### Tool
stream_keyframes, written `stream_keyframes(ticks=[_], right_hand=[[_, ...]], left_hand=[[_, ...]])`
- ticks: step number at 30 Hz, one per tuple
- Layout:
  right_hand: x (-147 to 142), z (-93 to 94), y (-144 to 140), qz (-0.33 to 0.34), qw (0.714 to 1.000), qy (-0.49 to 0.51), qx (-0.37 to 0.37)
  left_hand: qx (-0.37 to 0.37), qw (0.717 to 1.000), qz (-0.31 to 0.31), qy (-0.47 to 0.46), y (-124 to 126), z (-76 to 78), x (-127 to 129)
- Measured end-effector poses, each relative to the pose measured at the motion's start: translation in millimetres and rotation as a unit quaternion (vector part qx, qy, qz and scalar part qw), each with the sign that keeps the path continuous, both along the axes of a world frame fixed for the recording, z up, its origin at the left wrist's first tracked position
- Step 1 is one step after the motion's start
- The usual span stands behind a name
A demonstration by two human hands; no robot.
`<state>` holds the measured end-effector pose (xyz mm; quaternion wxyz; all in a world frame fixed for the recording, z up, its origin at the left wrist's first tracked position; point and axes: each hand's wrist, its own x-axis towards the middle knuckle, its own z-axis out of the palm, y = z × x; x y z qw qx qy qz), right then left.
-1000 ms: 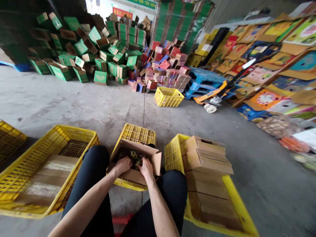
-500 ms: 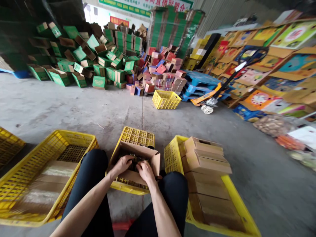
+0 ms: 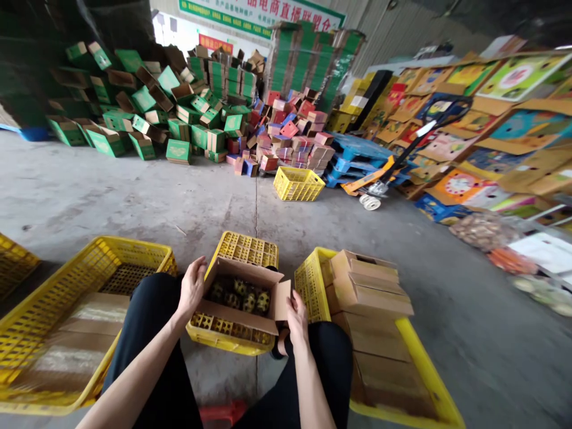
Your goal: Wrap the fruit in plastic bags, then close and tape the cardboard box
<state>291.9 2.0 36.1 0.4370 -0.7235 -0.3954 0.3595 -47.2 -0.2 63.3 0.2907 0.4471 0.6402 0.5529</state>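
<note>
The left hand (image 3: 192, 289) is curving loosely beside the left end of an open cardboard carton (image 3: 241, 317); whether it is gripping the wall, one cannot tell. The right hand (image 3: 297, 313) is touching the carton's right flap (image 3: 281, 300) with bent fingers, its firmness of hold remaining unclear. The carton is sitting on an upturned yellow plastic crate (image 3: 250, 247) and holding rounded yellow-and-dark items (image 3: 249, 301). Beyond, a banner (image 3: 295, 21) is displaying "电商直播联盟仓" in red; a smaller red sign (image 3: 215, 43) is bearing illegible characters.

White glare sits below the banner (image 3: 263, 16), while outer edges blur.
</note>
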Motion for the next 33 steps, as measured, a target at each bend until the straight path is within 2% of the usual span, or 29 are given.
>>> stream_keyframes(ticks=[3, 6, 10, 15, 18, 20, 21, 23, 25, 26, 28, 30, 33], right_hand=[[0.6, 0.5, -4.8, -0.016, 1.000, 0.019, -0.016], [1.3, 4.6, -13.7, -0.015, 0.999, 0.032, -0.040], [0.3, 12.8, -19.3, -0.013, 0.994, 0.090, -0.054], [-2.1, 17.8, -17.8, -0.010, 0.991, 0.119, -0.064], [-4.1, 19.3, -18.6, 0.010, 0.998, 0.044, -0.038], [-8.3, 24.3, -19.7, 0.042, 0.995, -0.081, 0.042], [-12.0, 28.4, -19.8, 0.065, 0.981, -0.156, 0.091], [-22.9, 38.8, -16.8, 0.134, 0.931, -0.293, 0.174], [-37.7, 48.8, -7.9, 0.248, 0.872, -0.373, 0.196], [-45.6, 52.3, -1.2, 0.307, 0.845, -0.394, 0.192], [-59.9, 54.7, 14.7, 0.360, 0.812, -0.433, 0.153], [-69.7, 50.9, 30.0, 0.364, 0.806, -0.460, 0.081], [-75.3, 39.0, 42.9, 0.367, 0.799, -0.476, 0.006]], left_hand=[[-0.090, 0.978, -0.013, -0.189, 2.7, -21.8, -6.7], [-0.149, 0.950, -0.040, -0.271, 4.0, -35.3, -11.6], [-0.154, 0.947, -0.074, -0.273, 2.7, -39.1, -15.7], [-0.155, 0.945, -0.092, -0.272, 1.2, -34.2, -17.4], [-0.155, 0.948, -0.089, -0.263, 0.0, -26.2, -14.7], [-0.145, 0.953, -0.090, -0.248, -1.0, -18.0, -11.2], [-0.137, 0.957, -0.093, -0.237, -1.6, -13.3, -9.4], [-0.120, 0.966, -0.098, -0.209, -2.3, -3.6, -6.3], [-0.112, 0.971, -0.104, -0.184, -2.5, 4.8, -4.9], [-0.112, 0.973, -0.104, -0.175, -2.4, 7.9, -4.7], [-0.116, 0.975, -0.103, -0.162, -1.9, 10.7, -5.2], [-0.118, 0.977, -0.092, -0.155, -0.8, 8.5, -6.0], [-0.125, 0.975, -0.088, -0.163, 2.6, -3.8, -6.8]])
